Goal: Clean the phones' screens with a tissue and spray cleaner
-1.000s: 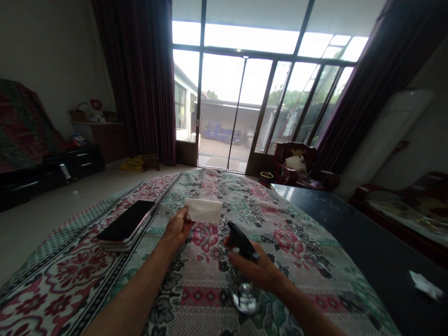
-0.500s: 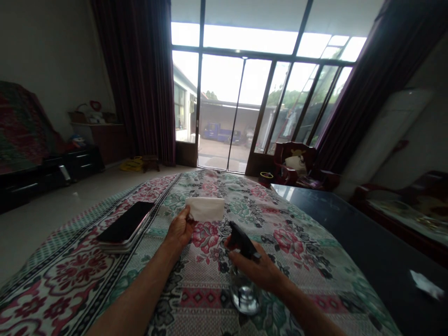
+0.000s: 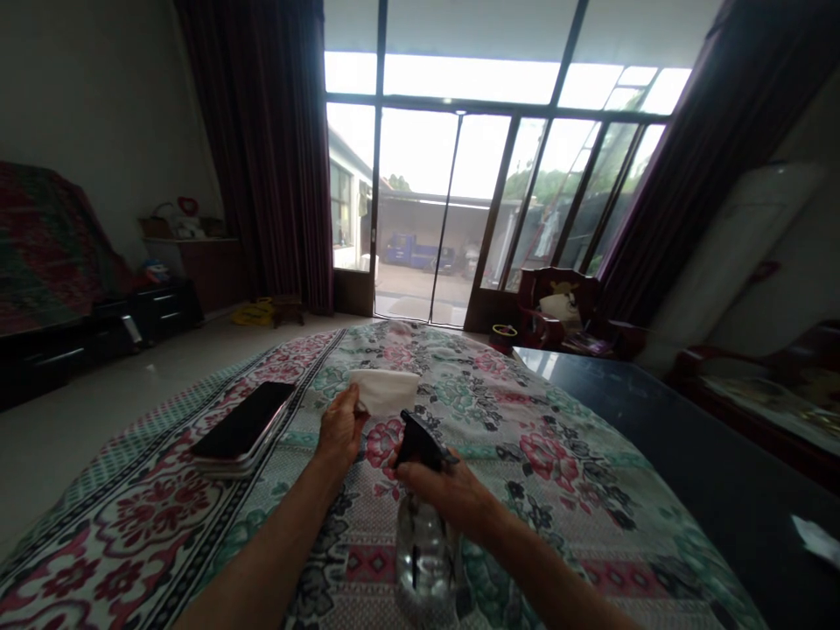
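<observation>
A folded white cloth [image 3: 388, 393] hangs from my left hand [image 3: 341, 424], pinched at its left edge between thumb and fingers. My right hand [image 3: 446, 481] is wrapped around the neck of a clear spray bottle [image 3: 425, 560] with a black trigger head [image 3: 420, 442]. The nozzle points forward and left, just below the cloth and apart from it. Some liquid seems to be in the bottle. To the left of my left hand, a stack of dark-screened phones or tablets [image 3: 246, 422] lies on the flowered tablecloth [image 3: 557, 542].
A dark table [image 3: 656, 420] adjoins on the right, with a crumpled white tissue [image 3: 817, 538] on it. Beyond stand a wooden chair [image 3: 555, 306] and glass doors [image 3: 420, 219]. A black cabinet [image 3: 164, 306] is at the far left.
My right hand has moved left with the spray bottle, bringing its nozzle closer beneath the cloth. My left hand keeps its pinch on the cloth, and the view has shifted slightly.
</observation>
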`<state>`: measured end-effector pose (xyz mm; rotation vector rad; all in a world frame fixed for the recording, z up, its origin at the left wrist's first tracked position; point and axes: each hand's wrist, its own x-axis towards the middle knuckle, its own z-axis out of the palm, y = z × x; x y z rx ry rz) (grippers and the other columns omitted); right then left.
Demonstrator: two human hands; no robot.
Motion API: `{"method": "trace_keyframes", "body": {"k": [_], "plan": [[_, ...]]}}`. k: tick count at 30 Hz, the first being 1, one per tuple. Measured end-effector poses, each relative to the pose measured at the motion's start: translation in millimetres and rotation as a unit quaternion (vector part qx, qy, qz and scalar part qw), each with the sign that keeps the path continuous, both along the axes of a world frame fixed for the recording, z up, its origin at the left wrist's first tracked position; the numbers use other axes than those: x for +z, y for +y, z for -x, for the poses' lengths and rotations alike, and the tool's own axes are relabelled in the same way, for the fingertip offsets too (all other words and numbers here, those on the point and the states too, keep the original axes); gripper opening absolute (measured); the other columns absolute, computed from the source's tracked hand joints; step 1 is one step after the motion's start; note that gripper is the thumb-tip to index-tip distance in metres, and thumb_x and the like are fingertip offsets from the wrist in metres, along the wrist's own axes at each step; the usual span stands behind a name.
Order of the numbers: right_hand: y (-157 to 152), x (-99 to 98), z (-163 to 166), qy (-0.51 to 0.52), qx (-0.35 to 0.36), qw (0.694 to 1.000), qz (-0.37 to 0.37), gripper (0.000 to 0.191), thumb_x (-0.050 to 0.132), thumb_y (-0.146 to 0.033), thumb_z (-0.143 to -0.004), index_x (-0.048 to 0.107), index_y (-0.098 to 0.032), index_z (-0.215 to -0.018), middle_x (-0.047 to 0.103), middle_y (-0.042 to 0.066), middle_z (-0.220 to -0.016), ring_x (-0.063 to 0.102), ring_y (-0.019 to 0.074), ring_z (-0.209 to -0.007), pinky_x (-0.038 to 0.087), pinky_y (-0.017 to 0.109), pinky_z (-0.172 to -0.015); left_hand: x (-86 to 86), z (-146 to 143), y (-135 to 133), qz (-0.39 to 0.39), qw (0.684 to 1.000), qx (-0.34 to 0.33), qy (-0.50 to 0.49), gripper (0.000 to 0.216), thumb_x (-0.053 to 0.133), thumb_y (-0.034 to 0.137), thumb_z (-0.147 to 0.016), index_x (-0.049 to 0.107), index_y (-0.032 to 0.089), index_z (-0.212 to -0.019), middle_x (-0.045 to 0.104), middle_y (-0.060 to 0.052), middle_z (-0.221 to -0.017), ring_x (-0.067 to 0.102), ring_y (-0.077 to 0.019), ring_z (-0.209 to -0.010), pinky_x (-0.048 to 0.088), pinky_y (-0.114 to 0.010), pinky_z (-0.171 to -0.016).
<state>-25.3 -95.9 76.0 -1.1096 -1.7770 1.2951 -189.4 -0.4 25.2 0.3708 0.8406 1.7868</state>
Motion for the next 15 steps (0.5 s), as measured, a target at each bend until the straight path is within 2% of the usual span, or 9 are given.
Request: {"method": "trace_keyframes", "body": {"k": [5,10,12,15], "plan": [[-1.3,7.2,-12.5,-0.024,-0.04,0.999,-0.001,0.019,0.06,-0.035,-0.075,0.065,-0.019,-0.086,0.062,0.003,-0.079,0.053,0.0193,-0.077,0.044,0.031,-0.07,-2.6,4.7,3.6,-0.009,1.0,0.006,-0.018,0.013,0.056,0.012,-0.086,0.065,0.014,-0.077,0.065,0.002,-0.066,0.06,-0.0085,-0.057,0.051,-0.019,-0.056],[2.1,5.2,-41.2,-0.038,-0.117,0.992,0.023,0.028,0.057,-0.039,-0.076,0.066,-0.018,-0.091,0.064,0.006,-0.086,0.056,0.0208,-0.081,0.045,0.032,-0.07,-3.8,7.4,5.6,-0.003,0.999,0.012,-0.032,0.016,0.054,0.011,-0.088,0.062,0.015,-0.074,0.063,0.003,-0.062,0.058,-0.0078,-0.053,0.049,-0.017,-0.051],[2.2,3.2,-46.4,-0.037,-0.123,0.991,0.036,0.028,0.057,-0.04,-0.076,0.066,-0.018,-0.09,0.063,0.007,-0.083,0.057,0.0209,-0.079,0.045,0.032,-0.067,-4.1,6.3,5.7,-0.003,0.999,0.007,-0.035,0.016,0.054,0.011,-0.088,0.062,0.015,-0.074,0.062,0.003,-0.062,0.058,-0.008,-0.053,0.049,-0.018,-0.052],[-0.7,5.3,-43.8,-0.047,-0.114,0.992,0.015,0.023,0.06,-0.038,-0.074,0.066,-0.018,-0.085,0.063,0.006,-0.08,0.056,0.021,-0.078,0.044,0.031,-0.066,-4.8,3.4,5.7,-0.006,0.999,-0.001,-0.037,0.015,0.055,0.011,-0.087,0.061,0.015,-0.073,0.062,0.003,-0.061,0.059,-0.0083,-0.054,0.052,-0.019,-0.056]]}}
